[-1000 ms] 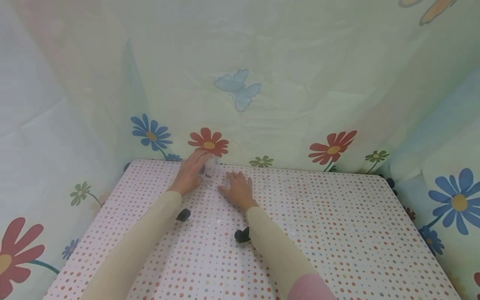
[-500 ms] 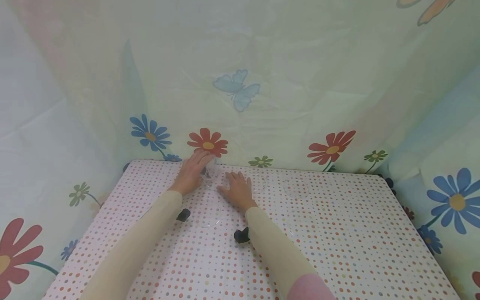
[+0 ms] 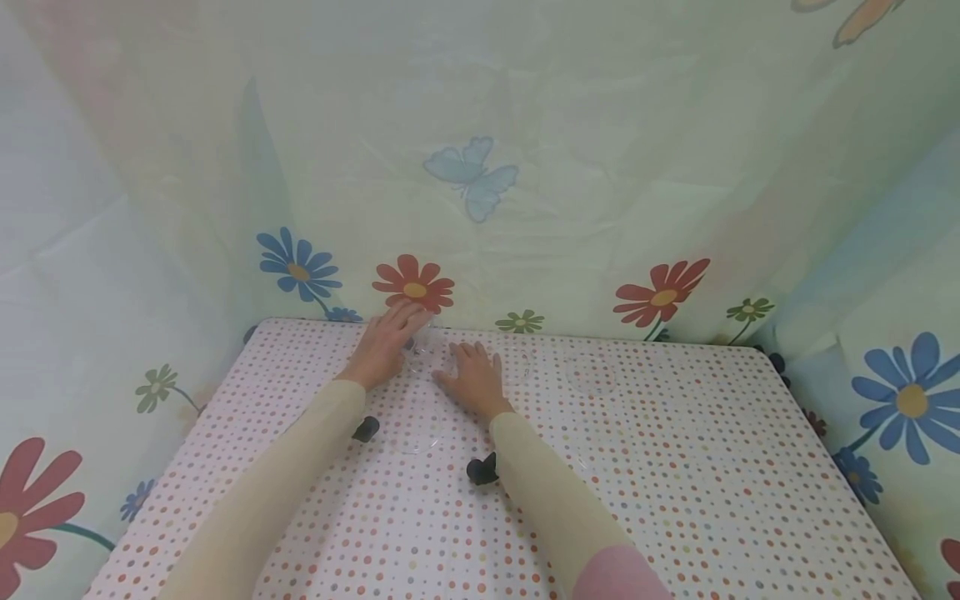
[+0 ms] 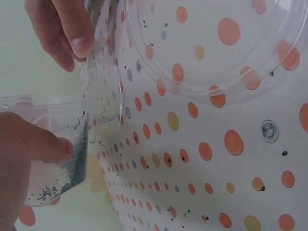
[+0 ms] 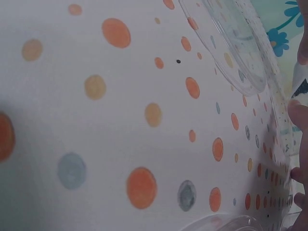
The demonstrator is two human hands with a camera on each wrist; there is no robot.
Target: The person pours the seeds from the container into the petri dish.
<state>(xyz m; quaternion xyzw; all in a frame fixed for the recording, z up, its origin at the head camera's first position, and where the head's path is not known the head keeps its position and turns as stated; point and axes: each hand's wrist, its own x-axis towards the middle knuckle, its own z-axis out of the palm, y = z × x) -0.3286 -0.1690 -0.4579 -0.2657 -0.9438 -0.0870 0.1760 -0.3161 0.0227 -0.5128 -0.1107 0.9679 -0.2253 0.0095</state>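
My left hand (image 3: 380, 344) grips a clear plastic cup (image 4: 57, 168) at the far left of the table. The cup is tilted, and small black grains (image 4: 77, 168) lie along its lower side and base. Beside it is a clear round dish (image 4: 108, 91), seen nearly edge-on in the left wrist view. My right hand (image 3: 476, 379) rests by this dish with fingers spread, a fingertip (image 4: 82, 45) at its rim. Only parts of the right fingers (image 5: 298, 115) show at the edge of the right wrist view.
A larger clear round dish (image 4: 231, 91) lies nearer on the dotted table (image 3: 675, 500). Another clear round piece (image 3: 591, 374) lies right of my right hand. Loose black grains (image 4: 284, 153) are scattered on the cloth. A flowered curtain (image 3: 540, 250) stands behind.
The cup in my left hand leans slightly further to the right. My right hand stays in place.
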